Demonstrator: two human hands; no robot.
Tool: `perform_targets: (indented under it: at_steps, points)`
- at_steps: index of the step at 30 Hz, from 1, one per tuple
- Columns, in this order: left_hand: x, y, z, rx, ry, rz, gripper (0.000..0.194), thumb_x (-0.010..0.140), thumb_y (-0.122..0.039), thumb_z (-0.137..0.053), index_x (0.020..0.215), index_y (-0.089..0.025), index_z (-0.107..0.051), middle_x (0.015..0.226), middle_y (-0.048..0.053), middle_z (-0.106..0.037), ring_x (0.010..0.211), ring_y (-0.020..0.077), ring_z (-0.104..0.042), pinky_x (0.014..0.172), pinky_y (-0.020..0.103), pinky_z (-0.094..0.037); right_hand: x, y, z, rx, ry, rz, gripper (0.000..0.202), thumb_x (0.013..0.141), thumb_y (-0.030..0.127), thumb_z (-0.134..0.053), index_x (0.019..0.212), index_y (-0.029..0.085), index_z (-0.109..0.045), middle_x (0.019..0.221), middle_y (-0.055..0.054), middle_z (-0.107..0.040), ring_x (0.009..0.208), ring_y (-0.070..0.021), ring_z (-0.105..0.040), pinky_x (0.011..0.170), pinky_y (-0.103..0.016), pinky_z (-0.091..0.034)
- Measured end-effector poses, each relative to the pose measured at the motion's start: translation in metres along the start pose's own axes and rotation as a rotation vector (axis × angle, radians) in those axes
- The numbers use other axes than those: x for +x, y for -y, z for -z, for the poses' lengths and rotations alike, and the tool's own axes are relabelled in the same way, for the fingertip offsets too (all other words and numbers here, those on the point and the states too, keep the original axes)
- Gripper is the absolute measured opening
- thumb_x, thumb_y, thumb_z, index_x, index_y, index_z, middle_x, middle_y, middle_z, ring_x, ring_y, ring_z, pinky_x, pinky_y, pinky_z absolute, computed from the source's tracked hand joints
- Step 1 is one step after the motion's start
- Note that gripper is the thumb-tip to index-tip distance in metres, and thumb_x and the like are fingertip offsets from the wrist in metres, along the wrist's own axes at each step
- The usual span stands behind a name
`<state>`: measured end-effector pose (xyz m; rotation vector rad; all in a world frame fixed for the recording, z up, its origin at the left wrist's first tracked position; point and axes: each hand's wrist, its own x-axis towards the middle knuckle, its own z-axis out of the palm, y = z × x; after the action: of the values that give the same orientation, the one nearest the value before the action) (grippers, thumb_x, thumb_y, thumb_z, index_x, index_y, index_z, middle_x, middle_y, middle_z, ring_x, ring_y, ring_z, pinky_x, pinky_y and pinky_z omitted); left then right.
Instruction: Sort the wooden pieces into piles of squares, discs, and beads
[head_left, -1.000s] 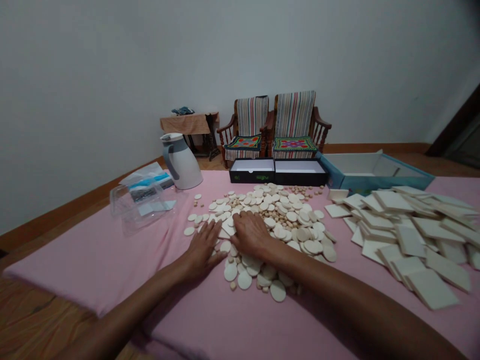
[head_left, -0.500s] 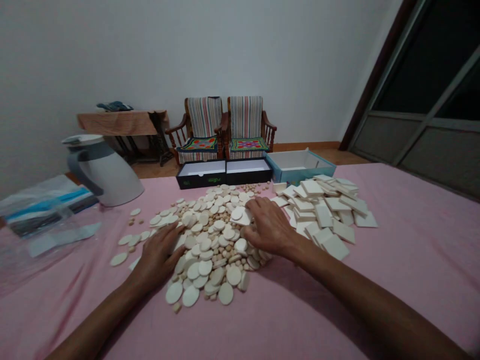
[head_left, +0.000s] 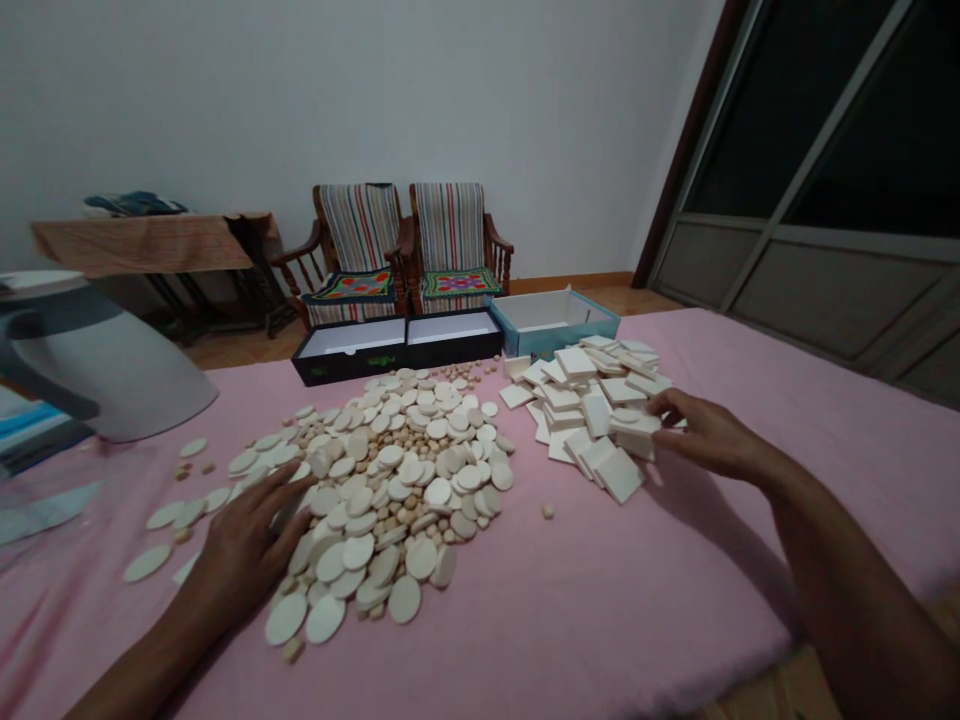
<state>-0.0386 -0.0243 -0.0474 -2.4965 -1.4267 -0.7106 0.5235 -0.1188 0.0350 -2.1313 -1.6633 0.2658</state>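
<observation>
My left hand [head_left: 244, 535] rests on the left edge of a heap of pale round wooden discs [head_left: 360, 550], its fingers spread and stretched over them. Small wooden cubes [head_left: 401, 510] are mixed in among the discs. On the right, my right hand [head_left: 709, 435] is at the near right side of a pile of pale square wooden tiles [head_left: 577, 362]. Its thumb and fingers close on the right edge of one square tile [head_left: 634, 428] there. The far side of that grip is partly hidden. A single small cube [head_left: 548, 511] lies between the two piles.
Behind the piles stand two black open trays [head_left: 352, 368] and a light blue open box [head_left: 562, 335]. A white and grey jug [head_left: 120, 370] is at the left, near clear plastic packaging [head_left: 52, 510]. A pink cloth [head_left: 570, 620] covers the surface. Two armchairs [head_left: 450, 230] stand beyond.
My right hand has moved from the disc heap across to the square pile, taking a square tile along. My left hand stays on the discs. The view has turned right.
</observation>
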Motion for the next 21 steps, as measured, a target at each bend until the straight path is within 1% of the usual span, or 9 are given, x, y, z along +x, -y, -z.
perform_targets:
  at_steps: [1,3,6,8,11,14,16,18,21]
  points:
    - [0.000,0.000,0.000,0.002,-0.002,0.004,0.046,0.091,-0.052,-0.040,0.117,-0.022,-0.062,0.138,0.011,-0.055,0.121,0.0309,-0.057,0.103,0.047,-0.045,0.000,-0.006,-0.002,-0.006,0.045,0.017,0.023,0.068,0.028,-0.059,0.089,0.020,-0.062,0.090,-0.006,-0.070,0.081,-0.0219,-0.065,0.069,-0.029,-0.047]
    - [0.000,-0.001,0.001,0.001,0.000,0.012,0.044,0.091,-0.051,-0.041,0.117,-0.022,-0.062,0.137,0.011,-0.056,0.121,0.0307,-0.057,0.103,0.048,-0.045,0.002,-0.015,-0.008,-0.049,0.070,0.041,0.022,0.069,0.027,-0.059,0.089,0.020,-0.063,0.094,-0.007,-0.070,0.086,-0.0227,-0.065,0.073,-0.030,-0.048]
    - [0.000,-0.002,0.001,-0.008,0.012,0.017,0.043,0.091,-0.050,-0.042,0.116,-0.022,-0.063,0.138,0.012,-0.055,0.121,0.0315,-0.057,0.103,0.049,-0.045,0.007,-0.017,-0.015,-0.145,-0.006,0.038,0.028,0.073,0.024,-0.058,0.099,0.017,-0.064,0.104,-0.012,-0.069,0.093,-0.0247,-0.065,0.080,-0.033,-0.048]
    - [0.000,-0.003,0.001,-0.024,0.020,0.025,0.044,0.091,-0.051,-0.042,0.116,-0.023,-0.063,0.138,0.011,-0.055,0.121,0.0316,-0.056,0.103,0.050,-0.045,0.010,-0.008,-0.013,-0.179,-0.070,0.067,0.029,0.078,0.026,-0.055,0.103,0.016,-0.065,0.107,-0.013,-0.069,0.095,-0.0254,-0.065,0.082,-0.035,-0.048]
    - [0.001,-0.004,0.002,-0.047,0.028,0.036,0.043,0.091,-0.052,-0.041,0.116,-0.025,-0.063,0.139,0.010,-0.055,0.123,0.0309,-0.055,0.105,0.049,-0.043,0.011,0.013,-0.006,-0.175,-0.058,0.127,0.025,0.084,0.029,-0.050,0.101,0.018,-0.065,0.104,-0.011,-0.070,0.091,-0.0233,-0.065,0.077,-0.033,-0.048]
    - [0.000,-0.005,0.003,-0.053,0.029,0.028,0.043,0.091,-0.052,-0.041,0.117,-0.025,-0.063,0.138,0.011,-0.055,0.124,0.0309,-0.054,0.105,0.049,-0.043,0.010,0.028,-0.003,-0.291,0.018,0.061,0.025,0.082,0.030,-0.054,0.101,0.020,-0.066,0.101,-0.011,-0.071,0.087,-0.0242,-0.065,0.068,-0.032,-0.045]
    - [-0.001,-0.005,0.003,-0.055,0.023,0.019,0.044,0.091,-0.052,-0.042,0.117,-0.024,-0.063,0.138,0.012,-0.055,0.123,0.0315,-0.055,0.104,0.049,-0.044,0.008,0.029,-0.007,-0.403,0.058,-0.010,0.027,0.079,0.030,-0.057,0.103,0.021,-0.067,0.102,-0.012,-0.070,0.088,-0.0270,-0.065,0.063,-0.032,-0.042]
    - [-0.002,-0.005,0.003,-0.055,0.015,0.013,0.043,0.091,-0.051,-0.043,0.118,-0.024,-0.063,0.138,0.011,-0.054,0.123,0.0321,-0.055,0.104,0.050,-0.044,0.007,0.023,-0.014,-0.450,0.090,-0.035,0.028,0.079,0.032,-0.057,0.103,0.022,-0.066,0.104,-0.012,-0.069,0.089,-0.0279,-0.065,0.059,-0.030,-0.039]
    - [-0.002,-0.005,0.004,-0.055,-0.001,0.007,0.042,0.090,-0.051,-0.044,0.118,-0.025,-0.064,0.138,0.010,-0.055,0.121,0.0322,-0.056,0.102,0.050,-0.046,0.008,0.009,-0.026,-0.450,0.103,-0.022,0.019,0.080,0.032,-0.055,0.092,0.021,-0.064,0.097,-0.010,-0.069,0.083,-0.0253,-0.064,0.058,-0.029,-0.037]
